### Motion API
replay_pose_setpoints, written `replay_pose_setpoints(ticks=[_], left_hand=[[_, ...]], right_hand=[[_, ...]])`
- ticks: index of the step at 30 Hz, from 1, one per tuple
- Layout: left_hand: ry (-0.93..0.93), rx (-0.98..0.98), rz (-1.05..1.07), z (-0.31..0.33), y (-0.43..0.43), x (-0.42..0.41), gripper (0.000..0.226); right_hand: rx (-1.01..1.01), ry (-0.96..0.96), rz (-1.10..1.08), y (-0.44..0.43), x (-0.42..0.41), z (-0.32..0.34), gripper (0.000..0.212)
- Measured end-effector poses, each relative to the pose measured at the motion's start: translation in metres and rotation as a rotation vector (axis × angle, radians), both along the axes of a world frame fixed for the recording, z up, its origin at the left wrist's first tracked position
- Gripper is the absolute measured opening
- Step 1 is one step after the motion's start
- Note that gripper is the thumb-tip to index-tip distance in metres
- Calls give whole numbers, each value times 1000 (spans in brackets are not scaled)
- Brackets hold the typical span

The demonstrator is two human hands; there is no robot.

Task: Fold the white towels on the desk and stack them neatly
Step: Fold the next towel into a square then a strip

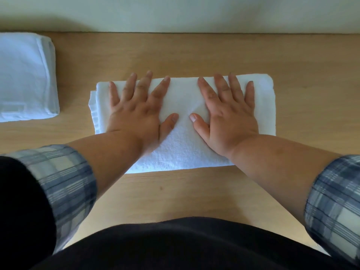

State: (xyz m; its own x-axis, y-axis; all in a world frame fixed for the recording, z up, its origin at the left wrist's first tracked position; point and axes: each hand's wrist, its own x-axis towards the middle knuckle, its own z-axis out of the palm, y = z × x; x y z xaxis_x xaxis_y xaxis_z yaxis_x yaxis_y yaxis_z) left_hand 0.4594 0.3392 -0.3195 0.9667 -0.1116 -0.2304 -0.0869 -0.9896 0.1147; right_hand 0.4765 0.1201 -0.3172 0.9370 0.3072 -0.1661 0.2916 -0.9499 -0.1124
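Observation:
A folded white towel [183,149] lies in the middle of the wooden desk [194,55]. Both palms rest flat on top of it with the fingers spread. My left hand [136,108] covers the towel's left half, where layered edges stick out at the side. My right hand [228,112] covers the right half. Neither hand grips the cloth. A second white towel [25,76], folded into a thick rectangle, sits at the desk's far left, apart from both hands.
A pale wall [175,12] runs along the desk's back edge. Bare wood shows to the right of the towel and in front of it. My plaid sleeves and dark clothing fill the bottom of the view.

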Motion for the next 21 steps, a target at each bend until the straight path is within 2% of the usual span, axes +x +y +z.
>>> replay_pose_setpoints(ticks=[5,21], left_hand=[[50,22,6,5,0,-3,77],[-4,49,-9,3,-1,4,77]], right_hand=[[-69,95,-2,3,-3,12,76],[-58,21,5,1,3,7,77]])
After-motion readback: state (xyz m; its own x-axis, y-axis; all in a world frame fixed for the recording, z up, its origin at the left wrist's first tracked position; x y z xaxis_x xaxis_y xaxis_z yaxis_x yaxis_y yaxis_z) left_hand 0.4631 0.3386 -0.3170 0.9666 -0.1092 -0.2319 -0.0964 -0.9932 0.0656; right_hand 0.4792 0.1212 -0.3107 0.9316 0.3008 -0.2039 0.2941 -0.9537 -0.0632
